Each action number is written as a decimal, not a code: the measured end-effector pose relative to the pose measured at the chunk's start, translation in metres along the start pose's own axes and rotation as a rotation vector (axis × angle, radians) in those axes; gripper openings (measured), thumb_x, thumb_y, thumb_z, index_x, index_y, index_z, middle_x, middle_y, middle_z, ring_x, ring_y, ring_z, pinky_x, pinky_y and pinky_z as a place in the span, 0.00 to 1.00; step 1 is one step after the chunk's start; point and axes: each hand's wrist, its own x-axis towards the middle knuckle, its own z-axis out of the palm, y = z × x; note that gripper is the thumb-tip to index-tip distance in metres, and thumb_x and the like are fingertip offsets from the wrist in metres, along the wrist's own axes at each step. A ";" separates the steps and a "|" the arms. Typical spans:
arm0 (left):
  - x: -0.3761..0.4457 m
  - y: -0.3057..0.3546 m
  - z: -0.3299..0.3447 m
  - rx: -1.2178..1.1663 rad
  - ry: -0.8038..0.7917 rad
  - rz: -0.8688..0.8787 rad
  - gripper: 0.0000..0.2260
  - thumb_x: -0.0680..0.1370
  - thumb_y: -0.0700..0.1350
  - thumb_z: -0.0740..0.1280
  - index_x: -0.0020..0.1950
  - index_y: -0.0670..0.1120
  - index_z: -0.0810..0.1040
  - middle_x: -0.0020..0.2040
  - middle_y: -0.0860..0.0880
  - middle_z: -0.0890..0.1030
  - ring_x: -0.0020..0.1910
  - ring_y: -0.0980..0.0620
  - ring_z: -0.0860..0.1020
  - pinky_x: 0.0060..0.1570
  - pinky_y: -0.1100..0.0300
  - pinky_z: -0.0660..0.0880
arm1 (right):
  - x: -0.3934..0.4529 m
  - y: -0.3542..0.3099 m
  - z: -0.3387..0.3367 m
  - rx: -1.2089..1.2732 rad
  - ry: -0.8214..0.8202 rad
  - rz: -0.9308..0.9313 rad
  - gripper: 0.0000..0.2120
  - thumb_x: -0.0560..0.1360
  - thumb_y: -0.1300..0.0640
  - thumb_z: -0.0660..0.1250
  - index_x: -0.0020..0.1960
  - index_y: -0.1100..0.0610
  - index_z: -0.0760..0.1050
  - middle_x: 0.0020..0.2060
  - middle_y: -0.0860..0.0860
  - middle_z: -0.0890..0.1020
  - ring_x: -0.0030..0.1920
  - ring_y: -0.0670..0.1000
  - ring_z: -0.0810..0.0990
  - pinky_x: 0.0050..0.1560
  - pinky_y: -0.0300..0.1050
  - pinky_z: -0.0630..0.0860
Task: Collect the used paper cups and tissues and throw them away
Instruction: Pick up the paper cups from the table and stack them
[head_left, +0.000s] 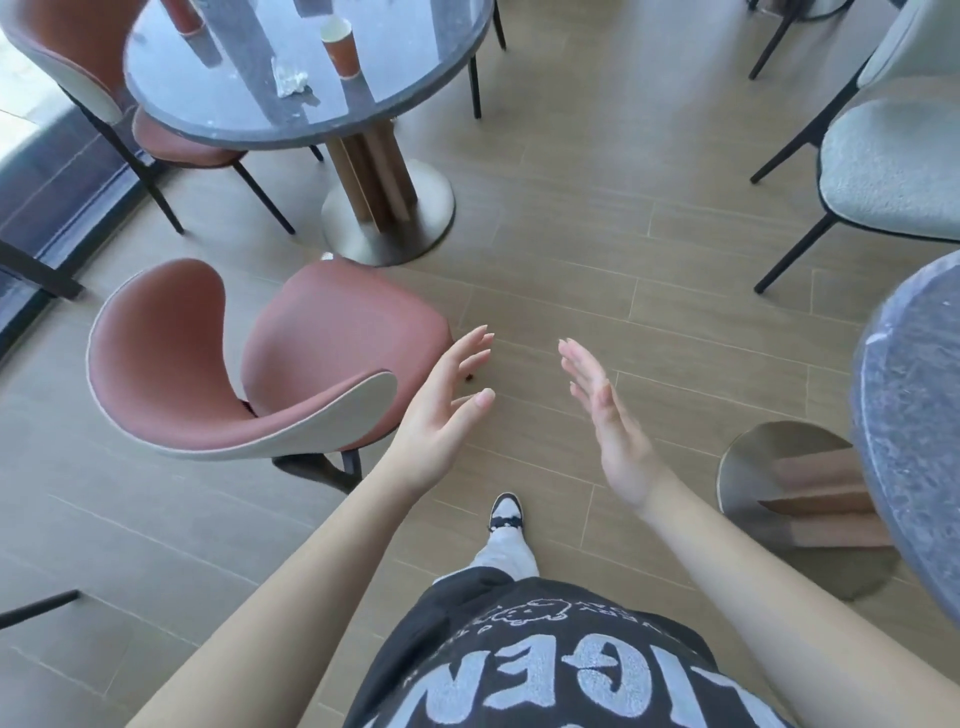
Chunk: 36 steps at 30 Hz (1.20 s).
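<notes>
A person stands on a wood-plank floor (597, 218), both bare arms stretched forward. The left hand (441, 410) and right hand (610, 426) are empty, fingers straight and spread, palms turned toward each other above the floor.

A pink chair (249, 374) stands just left of the left hand, between the person and a round dark table (415, 88) farther ahead. A second pink chair (78, 67) sits behind that table at the left; a grey chair (893, 171) stands at the right, and another table (914, 415) is cut off by the right edge.

On the far table, a red paper cup (342, 48) stands upright with its mouth up. A crumpled white tissue (288, 79) lies just left of it. Another cup (184, 15) is cut off by the top edge.
</notes>
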 end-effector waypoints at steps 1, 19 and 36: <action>0.018 -0.001 -0.003 -0.003 -0.008 0.000 0.30 0.80 0.57 0.63 0.80 0.51 0.62 0.78 0.52 0.68 0.77 0.53 0.67 0.69 0.37 0.71 | 0.017 -0.004 -0.003 0.000 0.006 0.000 0.45 0.73 0.22 0.46 0.80 0.51 0.56 0.78 0.42 0.62 0.78 0.40 0.59 0.79 0.48 0.56; 0.297 0.012 -0.039 -0.026 0.102 0.071 0.32 0.80 0.64 0.64 0.80 0.52 0.62 0.79 0.53 0.67 0.78 0.49 0.66 0.65 0.34 0.74 | 0.287 -0.037 -0.102 0.011 -0.030 -0.041 0.44 0.73 0.23 0.46 0.79 0.51 0.56 0.78 0.44 0.62 0.78 0.40 0.60 0.79 0.46 0.57; 0.500 0.035 -0.071 -0.074 0.324 -0.042 0.33 0.79 0.59 0.65 0.81 0.55 0.57 0.80 0.60 0.61 0.78 0.52 0.66 0.66 0.37 0.74 | 0.535 -0.075 -0.189 -0.017 -0.258 -0.045 0.43 0.75 0.24 0.47 0.80 0.50 0.55 0.78 0.40 0.61 0.78 0.40 0.58 0.80 0.49 0.56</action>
